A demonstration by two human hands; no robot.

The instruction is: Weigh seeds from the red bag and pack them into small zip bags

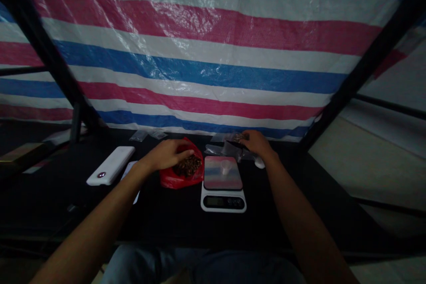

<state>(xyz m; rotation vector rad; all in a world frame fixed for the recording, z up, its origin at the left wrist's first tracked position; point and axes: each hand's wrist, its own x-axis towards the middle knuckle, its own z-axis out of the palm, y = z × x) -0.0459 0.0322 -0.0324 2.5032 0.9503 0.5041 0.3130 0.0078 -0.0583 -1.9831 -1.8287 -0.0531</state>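
My left hand (168,155) lies over the left rim of a red plastic bag (173,180), thumb stretched apart from the fingers above small brown pieces (189,166) that look like seeds or nuts. At the back of the table my right hand (256,141) pinches a small clear plastic bag (238,136) with dark contents. Between my arms stands a white digital kitchen scale (223,203). On its shiny plate sits a small whitish, cup-like thing (225,167), hard to make out. Several clear plastic bags (229,150) lie behind the scale, near a round white object (259,162).
A white power bank (111,166) lies on the black table (173,222) at left, beside a pale flat object (129,169) partly under my left forearm. More small clear bags (139,135) are at the back. A striped tarp (206,62) hangs behind, between dark slanted posts (362,62).
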